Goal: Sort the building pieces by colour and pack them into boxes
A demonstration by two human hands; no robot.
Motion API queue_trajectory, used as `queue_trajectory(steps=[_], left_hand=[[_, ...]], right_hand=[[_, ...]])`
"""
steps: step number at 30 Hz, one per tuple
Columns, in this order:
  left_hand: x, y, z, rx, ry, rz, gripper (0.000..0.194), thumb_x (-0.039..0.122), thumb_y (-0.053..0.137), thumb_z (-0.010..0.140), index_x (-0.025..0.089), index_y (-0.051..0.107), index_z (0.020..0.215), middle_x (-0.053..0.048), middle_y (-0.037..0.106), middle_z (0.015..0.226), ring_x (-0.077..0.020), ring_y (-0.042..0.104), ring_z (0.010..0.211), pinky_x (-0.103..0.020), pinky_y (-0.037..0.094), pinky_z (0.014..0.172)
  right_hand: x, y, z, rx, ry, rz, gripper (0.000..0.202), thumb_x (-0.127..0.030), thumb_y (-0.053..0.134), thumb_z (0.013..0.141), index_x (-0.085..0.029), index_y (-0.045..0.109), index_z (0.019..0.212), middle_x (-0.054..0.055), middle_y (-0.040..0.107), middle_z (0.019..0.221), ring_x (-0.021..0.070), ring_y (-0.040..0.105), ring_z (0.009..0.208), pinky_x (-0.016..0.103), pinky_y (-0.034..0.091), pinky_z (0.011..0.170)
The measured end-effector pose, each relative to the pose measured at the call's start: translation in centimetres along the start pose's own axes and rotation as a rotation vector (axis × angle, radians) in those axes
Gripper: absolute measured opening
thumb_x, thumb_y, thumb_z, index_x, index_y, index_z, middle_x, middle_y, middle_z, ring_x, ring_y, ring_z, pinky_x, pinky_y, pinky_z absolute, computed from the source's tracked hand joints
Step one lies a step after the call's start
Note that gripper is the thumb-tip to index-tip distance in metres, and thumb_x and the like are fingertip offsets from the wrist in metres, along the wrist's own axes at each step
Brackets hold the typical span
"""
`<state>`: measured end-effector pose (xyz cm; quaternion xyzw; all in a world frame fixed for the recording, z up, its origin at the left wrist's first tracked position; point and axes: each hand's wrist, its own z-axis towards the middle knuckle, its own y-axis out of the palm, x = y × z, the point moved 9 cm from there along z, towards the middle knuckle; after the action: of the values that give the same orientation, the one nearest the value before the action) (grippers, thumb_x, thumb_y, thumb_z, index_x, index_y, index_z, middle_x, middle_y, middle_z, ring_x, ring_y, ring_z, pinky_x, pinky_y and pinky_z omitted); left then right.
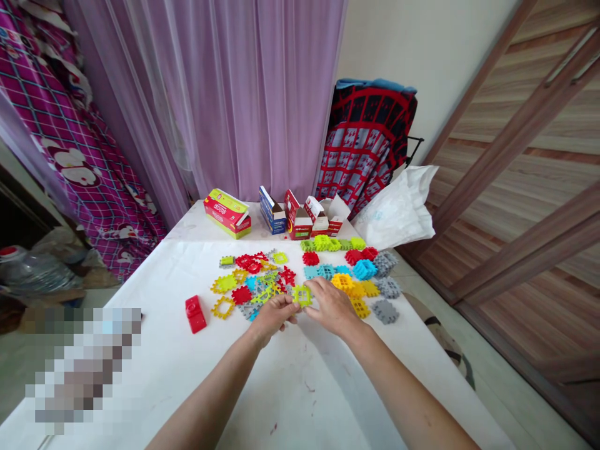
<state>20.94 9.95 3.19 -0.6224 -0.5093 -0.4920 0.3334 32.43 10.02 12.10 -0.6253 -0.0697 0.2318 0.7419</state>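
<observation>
Head view: lime interlocking tile (302, 295), pinched from both sides by the fingers of left hand (274, 315) and right hand (332, 306), just above the counter (290, 387), near loose tiles (262, 278). Keep edges aligned, grip steady.

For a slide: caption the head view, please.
Both hands, left hand and right hand, hold a lime-green interlocking tile above a white table.

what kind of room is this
Probably a room in a home: a pink sheer curtain, a cartoon-print cloth at the left, and a white-covered table strewn with toy building tiles.
</observation>
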Motion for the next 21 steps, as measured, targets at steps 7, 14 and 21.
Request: queue_trajectory(steps=[7, 14, 21], left_hand=[[3.1, -4.3, -0.3, 0.369, 0.392, 0.465, 0.035, 0.052, 0.046, 0.086, 0.022, 0.063, 0.091, -0.004, 0.071, 0.085, -0.0165, 0.066, 0.075, -0.028, 0.051, 0.071], [3.6, -7.3, -1.3, 0.562, 0.542, 0.746, 0.03, 0.041, 0.043, 0.089, 0.025, 0.065, 0.102, -0.007, 0.073, 0.102, -0.0207, 0.067, 0.094, -0.032, 0.05, 0.089], [3.2, -7.1, -1.1, 0.526, 0.653, 0.72, 0.025, 0.039, 0.046, 0.089, 0.027, 0.067, 0.098, -0.005, 0.074, 0.092, -0.0191, 0.069, 0.086, -0.029, 0.053, 0.083]], right_hand=[[5.3, -3.3, 1.0, 0.052, 0.112, -0.056, 0.047, -0.028, 0.066, 0.074, -0.025, 0.058, 0.121, 0.006, 0.06, 0.11, 0.0212, 0.058, 0.101, 0.028, 0.044, 0.081], [17.5, -7.1, 3.6, 0.074, 0.345, -0.116, 0.048, -0.032, 0.071, 0.07, -0.024, 0.062, 0.116, 0.004, 0.066, 0.1, 0.0168, 0.06, 0.077, 0.026, 0.041, 0.066], [20.1, -4.5, 10.7, -0.042, 0.278, -0.151, 0.05, -0.029, 0.071, 0.07, -0.025, 0.063, 0.119, 0.005, 0.067, 0.099, 0.0192, 0.062, 0.083, 0.026, 0.043, 0.069]])
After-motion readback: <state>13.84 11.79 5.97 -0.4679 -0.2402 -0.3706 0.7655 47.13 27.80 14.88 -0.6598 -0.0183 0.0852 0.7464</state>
